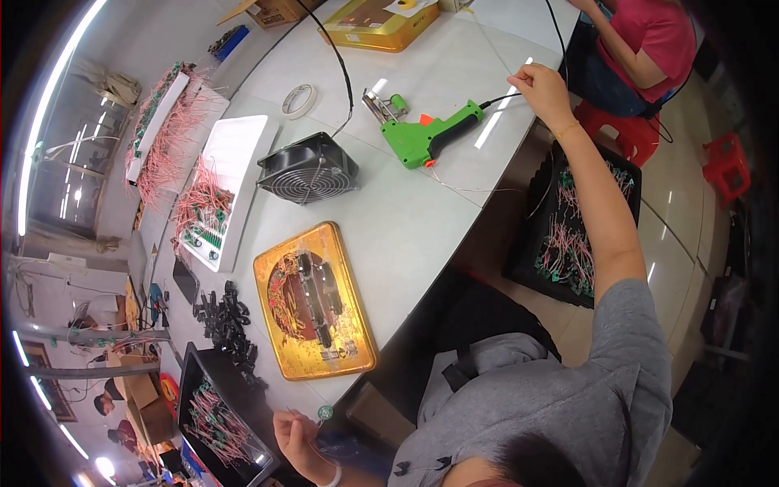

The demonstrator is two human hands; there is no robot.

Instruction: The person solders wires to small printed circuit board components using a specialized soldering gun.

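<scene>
Low in the view, my left hand [297, 445] is closed in a pinch, and a small round green circuit board [325, 412] sticks out beside its fingertips. My right hand [542, 91] is stretched far out past the table's edge, its thumb and fingers pressed together. Whatever it grips is too thin or hidden to name. Close to it lies a green glue gun [422, 138] with a black handle and dark cable. Between my hands, a gold tin lid [357, 345] carries several small black parts [312, 288] in rows.
A black fan [308, 170] and a tape roll [299, 101] stand on the white table [406, 235]. White trays [243, 142] and black bins [519, 268] hold boards with pink wires. Black parts [223, 321] are piled at left. Another person [649, 49] sits at upper right.
</scene>
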